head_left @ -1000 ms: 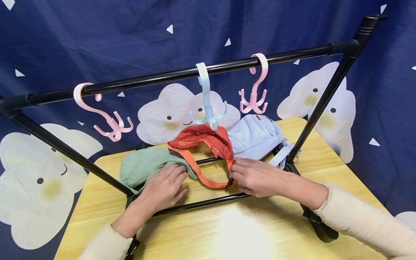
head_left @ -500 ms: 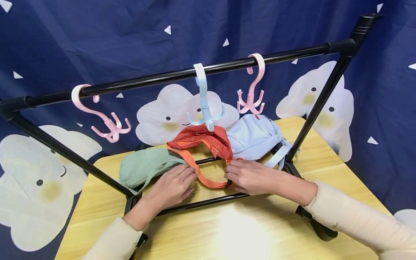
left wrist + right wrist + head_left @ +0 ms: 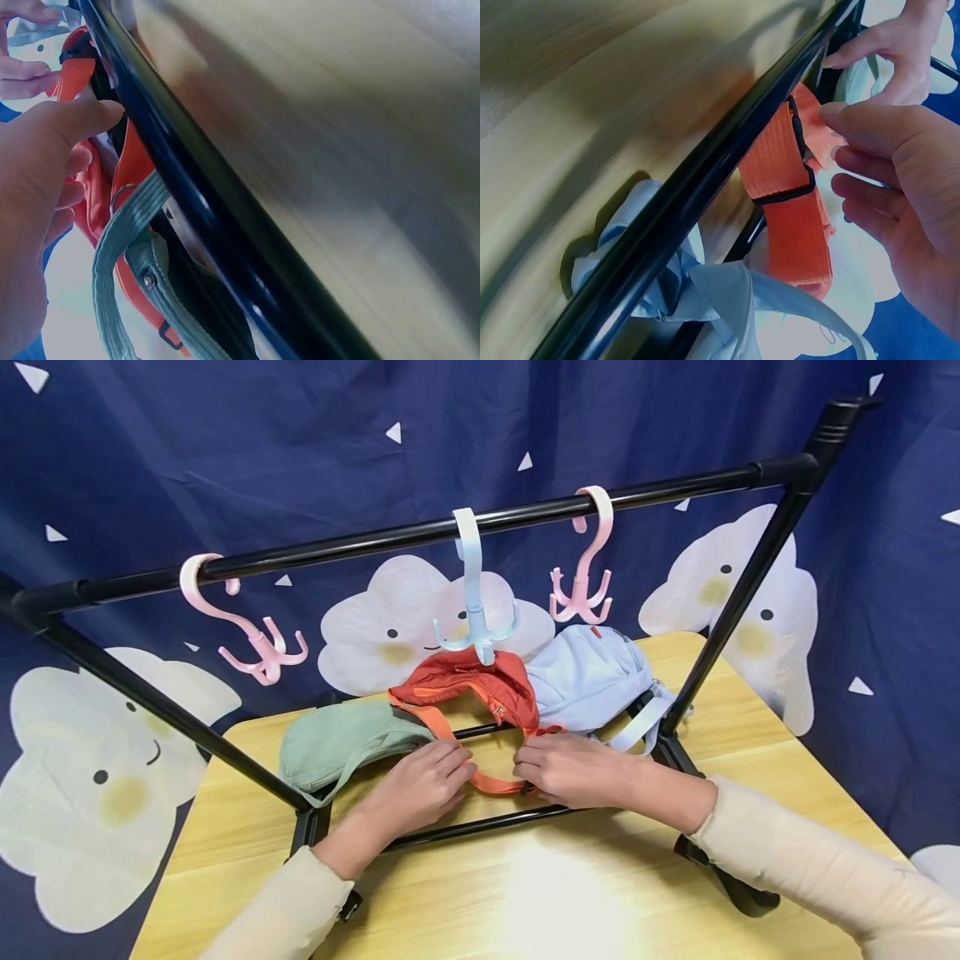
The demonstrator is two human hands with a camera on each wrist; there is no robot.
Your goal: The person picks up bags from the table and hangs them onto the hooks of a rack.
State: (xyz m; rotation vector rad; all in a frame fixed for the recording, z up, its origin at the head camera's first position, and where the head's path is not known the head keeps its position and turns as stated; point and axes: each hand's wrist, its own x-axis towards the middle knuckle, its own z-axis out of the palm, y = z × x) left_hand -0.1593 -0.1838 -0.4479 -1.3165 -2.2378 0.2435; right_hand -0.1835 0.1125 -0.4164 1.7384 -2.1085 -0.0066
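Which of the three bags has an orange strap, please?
The red bag, between the green bag and the light blue bag; only its strap is orange.

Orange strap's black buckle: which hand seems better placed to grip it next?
Likely the right hand: it is close beside the black buckle, while the left hand is farther off, along the orange strap.

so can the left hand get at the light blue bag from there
Probably not directly: in the head view the red bag and the right hand crowd the way from the left hand to the light blue bag; it would likely have to go around them.
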